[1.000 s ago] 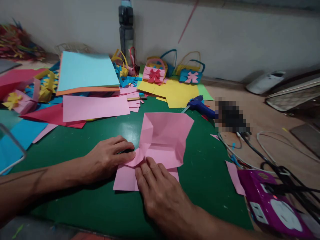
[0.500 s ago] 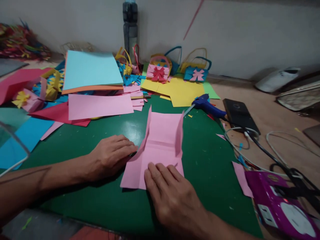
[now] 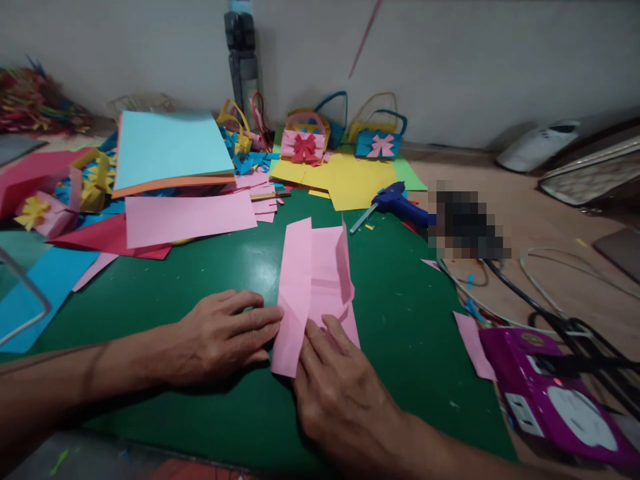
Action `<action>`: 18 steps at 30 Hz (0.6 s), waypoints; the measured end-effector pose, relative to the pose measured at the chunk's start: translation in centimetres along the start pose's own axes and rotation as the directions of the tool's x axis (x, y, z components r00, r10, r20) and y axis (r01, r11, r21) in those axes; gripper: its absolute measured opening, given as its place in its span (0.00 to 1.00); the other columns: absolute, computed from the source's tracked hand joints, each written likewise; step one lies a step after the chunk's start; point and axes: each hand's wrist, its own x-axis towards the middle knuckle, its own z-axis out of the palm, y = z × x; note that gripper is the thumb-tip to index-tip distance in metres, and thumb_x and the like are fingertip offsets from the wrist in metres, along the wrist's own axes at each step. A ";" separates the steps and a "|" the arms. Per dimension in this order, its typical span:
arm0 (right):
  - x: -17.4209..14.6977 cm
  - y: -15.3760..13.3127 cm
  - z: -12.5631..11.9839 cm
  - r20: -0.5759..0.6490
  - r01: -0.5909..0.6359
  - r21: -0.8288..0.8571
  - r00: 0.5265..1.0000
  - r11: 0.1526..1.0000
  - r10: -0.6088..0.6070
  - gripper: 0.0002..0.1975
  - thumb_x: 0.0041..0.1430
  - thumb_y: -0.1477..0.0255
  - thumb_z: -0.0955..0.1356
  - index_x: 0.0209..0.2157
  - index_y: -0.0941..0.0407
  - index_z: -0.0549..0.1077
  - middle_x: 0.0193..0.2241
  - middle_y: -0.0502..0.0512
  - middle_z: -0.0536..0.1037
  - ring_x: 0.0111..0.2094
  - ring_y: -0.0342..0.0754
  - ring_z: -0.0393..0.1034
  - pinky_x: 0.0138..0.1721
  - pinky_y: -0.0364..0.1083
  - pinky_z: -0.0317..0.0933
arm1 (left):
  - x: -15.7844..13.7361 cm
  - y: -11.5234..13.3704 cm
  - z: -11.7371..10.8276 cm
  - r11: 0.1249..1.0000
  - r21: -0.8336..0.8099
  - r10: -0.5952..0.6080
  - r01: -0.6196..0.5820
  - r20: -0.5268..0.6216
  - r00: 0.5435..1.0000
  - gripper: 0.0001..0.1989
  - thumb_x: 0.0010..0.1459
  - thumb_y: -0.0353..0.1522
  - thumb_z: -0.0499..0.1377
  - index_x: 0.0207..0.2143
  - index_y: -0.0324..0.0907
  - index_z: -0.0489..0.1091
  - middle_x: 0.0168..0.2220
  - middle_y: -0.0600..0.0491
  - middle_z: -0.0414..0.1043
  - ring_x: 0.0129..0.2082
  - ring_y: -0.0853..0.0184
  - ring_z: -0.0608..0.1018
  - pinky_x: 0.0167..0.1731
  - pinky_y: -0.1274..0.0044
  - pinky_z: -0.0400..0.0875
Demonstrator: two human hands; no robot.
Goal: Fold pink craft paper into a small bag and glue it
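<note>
A creased sheet of pink paper (image 3: 296,287) lies on the green table (image 3: 220,413) in front of me. Its left side strip is folded over inward, while the right side strip stands up along its crease. My left hand (image 3: 220,337) rests at the folded left edge, fingers stretched out and fingertips touching the paper. Across the lower part of the sheet lies my right hand (image 3: 340,380), its fingers extended and pressing on the paper near the folded strip. Neither hand grips anything.
Beyond the paper lie a blue glue gun (image 3: 397,200), yellow sheets (image 3: 360,183) and small paper bags with bows (image 3: 303,143). A stack of coloured sheets (image 3: 173,150) and a pink strip (image 3: 190,220) are at left. Cables and a purple power strip (image 3: 555,393) sit at right.
The left side strip of the pink paper has been folded over to the right. My left hand has moved to that edge. The view has shifted slightly.
</note>
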 end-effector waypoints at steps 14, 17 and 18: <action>0.6 3.4 -2.1 0.139 -0.125 0.012 0.983 0.992 0.122 0.13 0.49 0.80 0.64 0.38 0.61 0.72 0.39 0.62 0.75 0.44 0.55 0.64 0.52 0.59 0.45 | 0.9 -0.3 -0.7 0.982 -0.179 -0.035 0.064 0.161 0.986 0.15 0.60 0.38 0.50 0.44 0.38 0.64 0.47 0.46 0.68 0.42 0.58 0.67 0.39 0.67 0.65; 1.0 4.6 -2.3 0.189 -0.154 0.157 0.974 0.975 0.124 0.13 0.49 0.83 0.61 0.36 0.57 0.71 0.35 0.55 0.75 0.42 0.52 0.65 0.52 0.59 0.42 | 0.9 -0.4 -0.6 0.974 -0.213 -0.041 0.074 0.153 0.987 0.13 0.60 0.37 0.50 0.43 0.38 0.64 0.48 0.46 0.67 0.43 0.59 0.66 0.40 0.68 0.64; 1.2 4.9 -2.3 0.214 -0.162 0.204 0.970 0.965 0.118 0.14 0.48 0.84 0.61 0.34 0.57 0.70 0.34 0.54 0.75 0.40 0.51 0.65 0.52 0.60 0.41 | 0.9 -0.4 -0.6 0.973 -0.219 -0.043 0.076 0.153 0.987 0.13 0.60 0.37 0.50 0.42 0.38 0.64 0.48 0.46 0.66 0.43 0.59 0.65 0.41 0.68 0.64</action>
